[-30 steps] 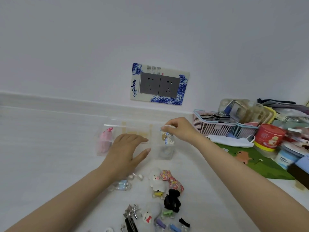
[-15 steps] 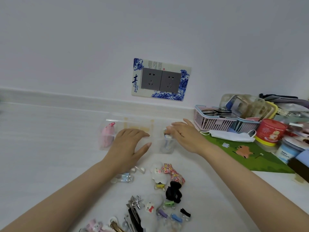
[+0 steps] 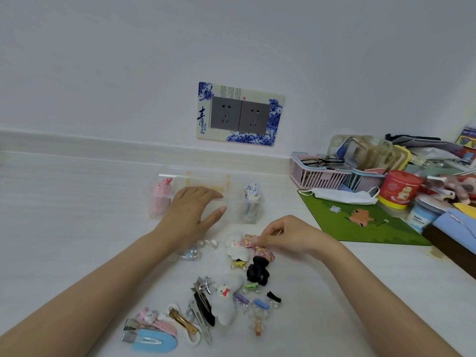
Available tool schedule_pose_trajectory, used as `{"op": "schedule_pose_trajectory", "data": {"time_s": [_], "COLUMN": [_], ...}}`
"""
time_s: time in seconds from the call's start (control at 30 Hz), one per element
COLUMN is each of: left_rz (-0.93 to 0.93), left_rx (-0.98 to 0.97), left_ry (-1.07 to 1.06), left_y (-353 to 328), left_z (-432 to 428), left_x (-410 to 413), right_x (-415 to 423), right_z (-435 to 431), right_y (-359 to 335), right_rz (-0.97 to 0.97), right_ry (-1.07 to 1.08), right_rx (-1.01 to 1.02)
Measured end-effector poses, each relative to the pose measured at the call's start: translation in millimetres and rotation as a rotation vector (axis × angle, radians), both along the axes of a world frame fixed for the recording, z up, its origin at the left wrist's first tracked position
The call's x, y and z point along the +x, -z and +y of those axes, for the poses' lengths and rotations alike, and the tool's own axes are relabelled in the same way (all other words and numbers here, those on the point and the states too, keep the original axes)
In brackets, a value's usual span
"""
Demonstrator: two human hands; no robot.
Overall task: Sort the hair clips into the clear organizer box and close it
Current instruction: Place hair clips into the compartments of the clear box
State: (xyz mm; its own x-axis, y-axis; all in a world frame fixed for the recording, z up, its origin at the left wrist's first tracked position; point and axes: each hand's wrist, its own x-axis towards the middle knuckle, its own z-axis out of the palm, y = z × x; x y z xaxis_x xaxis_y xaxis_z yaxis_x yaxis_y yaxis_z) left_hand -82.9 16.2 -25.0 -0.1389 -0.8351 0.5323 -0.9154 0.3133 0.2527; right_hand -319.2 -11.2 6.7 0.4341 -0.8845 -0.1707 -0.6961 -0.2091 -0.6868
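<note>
The clear organizer box (image 3: 233, 202) stands open near the wall, with a pink clip (image 3: 161, 199) in its left compartment and a blue-and-white clip (image 3: 251, 193) in its right one. My left hand (image 3: 192, 212) rests flat on the box's front edge, fingers spread. My right hand (image 3: 286, 234) pinches the end of a pink floral bow clip (image 3: 257, 247) lying on the table just in front of the box. Beside the bow lie a white plush clip (image 3: 235, 247) and a black claw clip (image 3: 257, 270). Several more clips (image 3: 201, 307) are scattered nearer to me.
To the right a green mat (image 3: 360, 225) carries a white face mask (image 3: 340, 195). Behind it stand a pink basket (image 3: 316, 176) with glasses, a red tub (image 3: 399, 189), a blue-lidded jar (image 3: 422, 215) and other clutter. A wall socket (image 3: 239, 115) sits above the box.
My right hand left the box's right compartment, where the blue-and-white clip now stays, and came down toward me to the floral bow clip. My left hand kept its place on the box.
</note>
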Motion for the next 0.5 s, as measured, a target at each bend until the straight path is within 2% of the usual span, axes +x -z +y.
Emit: {"op": "schedule_pose_trajectory", "data": {"time_s": [0.17, 0.3, 0.5], "left_rz": [-0.024, -0.026, -0.029], "left_rx": [-0.002, -0.032, -0.034], "left_ry": [0.004, -0.004, -0.026], "left_y": [0, -1, -2], "left_z": [4, 8, 6], "left_x": [0, 2, 13], "right_x": [6, 2, 16], "right_z": [4, 2, -14], "right_y": [1, -5, -34], "right_rz": [-0.038, -0.262, -0.58], "right_ry": [0.003, 0.033, 0.042], "right_rx": [0.044, 0.074, -0.01]}}
